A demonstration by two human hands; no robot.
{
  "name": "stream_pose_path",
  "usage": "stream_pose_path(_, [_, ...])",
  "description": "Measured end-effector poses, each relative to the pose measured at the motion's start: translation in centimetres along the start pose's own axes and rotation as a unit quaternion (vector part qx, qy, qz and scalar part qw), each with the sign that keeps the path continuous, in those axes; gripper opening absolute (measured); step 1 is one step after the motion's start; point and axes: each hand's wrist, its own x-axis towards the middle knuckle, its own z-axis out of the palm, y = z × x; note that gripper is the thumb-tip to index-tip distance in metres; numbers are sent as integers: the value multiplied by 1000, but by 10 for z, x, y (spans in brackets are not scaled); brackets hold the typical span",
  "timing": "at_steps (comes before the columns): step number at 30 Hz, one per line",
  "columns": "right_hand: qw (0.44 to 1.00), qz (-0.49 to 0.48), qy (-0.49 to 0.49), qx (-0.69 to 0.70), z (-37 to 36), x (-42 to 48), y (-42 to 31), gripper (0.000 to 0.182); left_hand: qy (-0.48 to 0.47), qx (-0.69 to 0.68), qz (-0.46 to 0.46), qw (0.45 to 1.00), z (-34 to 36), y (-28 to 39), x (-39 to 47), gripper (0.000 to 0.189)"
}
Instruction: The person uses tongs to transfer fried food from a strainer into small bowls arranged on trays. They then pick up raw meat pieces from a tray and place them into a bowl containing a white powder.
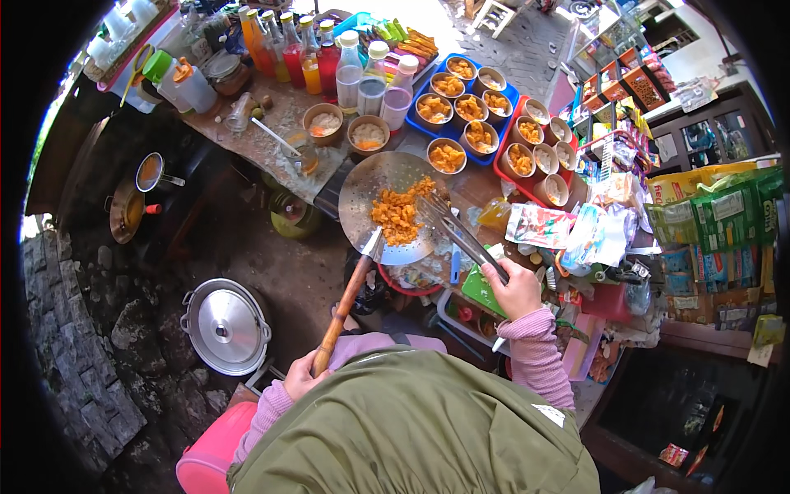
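Observation:
My left hand [302, 376] grips the end of the bamboo handle [350, 302] of a large round perforated metal skimmer [358, 185]. Orange fried food pieces [398, 211] are heaped on the skimmer's disc. With my right hand [516, 287] I hold metal tongs [466, 238], their tips at the right side of the heap. Just beyond the skimmer stand two paper bowls of rice [368, 136]. More paper bowls fill a blue tray [415, 123] and a red tray [503, 162]; many hold orange pieces, others show rice. One bowl of pieces [446, 155] stands beside the blue tray.
Colored-drink bottles [329, 62] line the table's [216, 133] back. A glass with a spoon [302, 159] stands at left. A green cutting board [482, 290] and packets [540, 225] lie right. Lower left are a lidded aluminium pot [225, 327], a wok [126, 213] and a green gas cylinder [295, 216].

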Motion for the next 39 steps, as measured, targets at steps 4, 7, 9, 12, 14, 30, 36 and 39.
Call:
stream_pose_path(4, [999, -5, -29, -45, 6, -4, -14, 41, 9, 1, 41, 999, -6, -3, -4, 24])
stream_pose_path(7, [998, -34, 33, -46, 9, -9, -28, 40, -20, 8, -4, 1000, -15, -10, -9, 37])
stream_pose_path(9, [998, -44, 5, -36, 10, -12, -44, 38, -15, -5, 3, 1000, -17, -11, -13, 37])
stream_pose_path(12, [997, -57, -6, -56, 26, -17, -63, 37, -19, -8, 5, 1000, -23, -17, -18, 39])
stream_pose_path(14, [996, -57, 5, -68, 35, -19, -65, 36, -25, -16, 7, 1000, -27, -20, -20, 41])
stream_pose_path(30, [994, -67, 32, 74, 79, -65, -84, 34, -10, -58, 3, 998, -48, -72, -63, 39])
stream_pose_path(36, [987, -88, -6, 134, 92, -56, -86, 32, 41, -133, 20, 990, -25, -90, -73, 32])
stream_pose_path(39, [973, -32, -16, 227, 106, -46, -67, 33, 66, -157, 28, 985, -14, -75, -83, 24])
